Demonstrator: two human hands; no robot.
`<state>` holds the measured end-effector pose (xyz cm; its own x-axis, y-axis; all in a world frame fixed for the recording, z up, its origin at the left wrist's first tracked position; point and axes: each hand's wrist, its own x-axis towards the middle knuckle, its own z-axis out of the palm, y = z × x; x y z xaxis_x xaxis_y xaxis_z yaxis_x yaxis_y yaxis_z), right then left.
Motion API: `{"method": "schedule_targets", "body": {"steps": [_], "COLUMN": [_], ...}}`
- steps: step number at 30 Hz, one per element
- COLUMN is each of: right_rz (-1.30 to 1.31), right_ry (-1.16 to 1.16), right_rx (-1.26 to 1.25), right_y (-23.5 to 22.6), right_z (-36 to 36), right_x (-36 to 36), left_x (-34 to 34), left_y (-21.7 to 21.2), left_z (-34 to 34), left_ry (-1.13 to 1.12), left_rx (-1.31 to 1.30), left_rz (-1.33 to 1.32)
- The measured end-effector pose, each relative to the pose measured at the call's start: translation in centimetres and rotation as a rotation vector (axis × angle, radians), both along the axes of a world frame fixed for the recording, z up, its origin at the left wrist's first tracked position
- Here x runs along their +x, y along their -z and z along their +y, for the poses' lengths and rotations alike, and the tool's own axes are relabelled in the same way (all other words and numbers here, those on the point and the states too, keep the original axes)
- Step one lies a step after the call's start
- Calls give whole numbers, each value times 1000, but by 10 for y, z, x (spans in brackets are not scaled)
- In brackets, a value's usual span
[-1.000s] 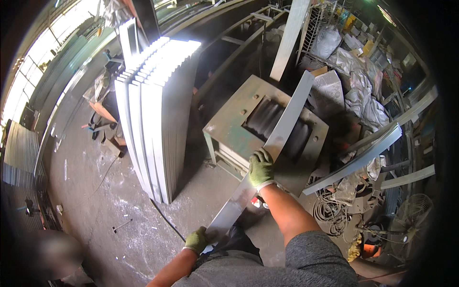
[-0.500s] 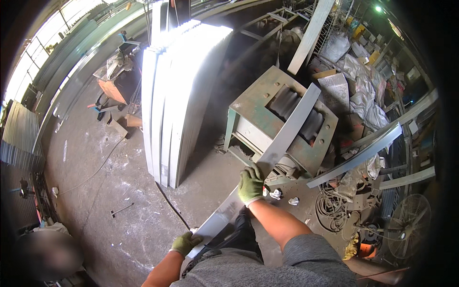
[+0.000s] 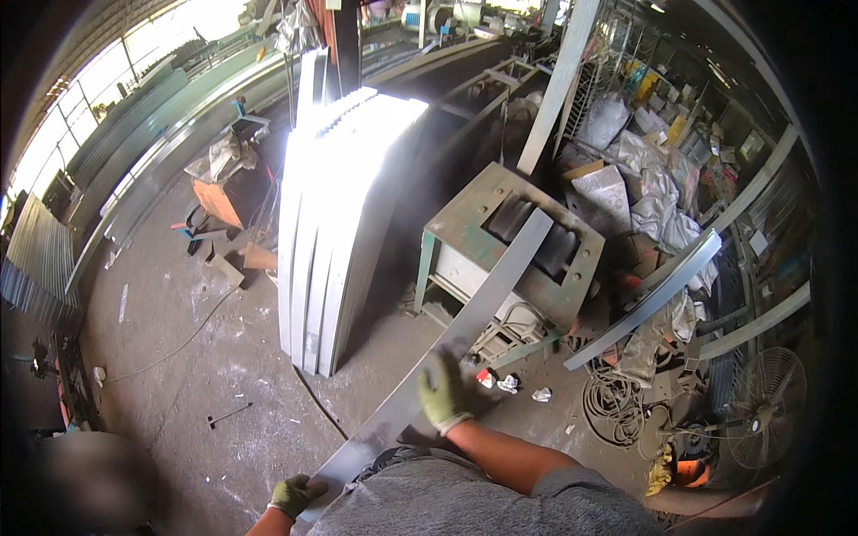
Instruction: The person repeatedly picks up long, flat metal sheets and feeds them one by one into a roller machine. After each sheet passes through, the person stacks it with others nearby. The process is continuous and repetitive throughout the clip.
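A long grey metal strip (image 3: 393,406) runs slantwise from my body up to the green machine (image 3: 465,214). Its far end overlaps the dark rollers (image 3: 556,250) in the machine's top; whether it touches them I cannot tell. Near the strip's lower end, my gloved left hand (image 3: 298,496) grips the edge. Against the right edge, around the middle, is my gloved right hand (image 3: 440,393), slightly blurred, its fingers stretched out and apart. Beyond the strip, a tall stack of pale metal strips (image 3: 326,259) stands on end, brightly lit at its top.
A black cable (image 3: 322,404) and a T-shaped tool (image 3: 229,415) lie on the floor. To the right are a curved metal strip (image 3: 643,299), coiled hose (image 3: 612,406) and a standing fan (image 3: 764,411). A blurred round shape (image 3: 89,482) is at lower left.
The metal strip has come back toward me, its far end now lower over the rollers. My left hand has moved down and left with it. My right hand has loosened its hold.
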<state>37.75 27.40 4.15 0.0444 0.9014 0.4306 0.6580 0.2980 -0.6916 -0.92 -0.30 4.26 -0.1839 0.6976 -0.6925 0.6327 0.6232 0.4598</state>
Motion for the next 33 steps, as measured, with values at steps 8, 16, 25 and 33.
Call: {"method": "schedule_targets", "body": {"steps": [8, 16, 25, 33], "right_rz": [1093, 1609, 1392, 482], "right_ry": [66, -235, 76, 125], "right_rx": [-635, -592, -537, -187], "right_y": [-57, -92, -101, -182], "right_z": [51, 72, 81, 86], "right_x": [102, 116, 136, 161], "left_x": [28, 5, 76, 136], "left_y": [-37, -40, 28, -74], "left_z": [102, 156, 209, 269], "left_ry": [207, 272, 452, 409], "left_rx": [734, 1332, 570, 1239], "left_rz": [238, 591, 463, 83]}}
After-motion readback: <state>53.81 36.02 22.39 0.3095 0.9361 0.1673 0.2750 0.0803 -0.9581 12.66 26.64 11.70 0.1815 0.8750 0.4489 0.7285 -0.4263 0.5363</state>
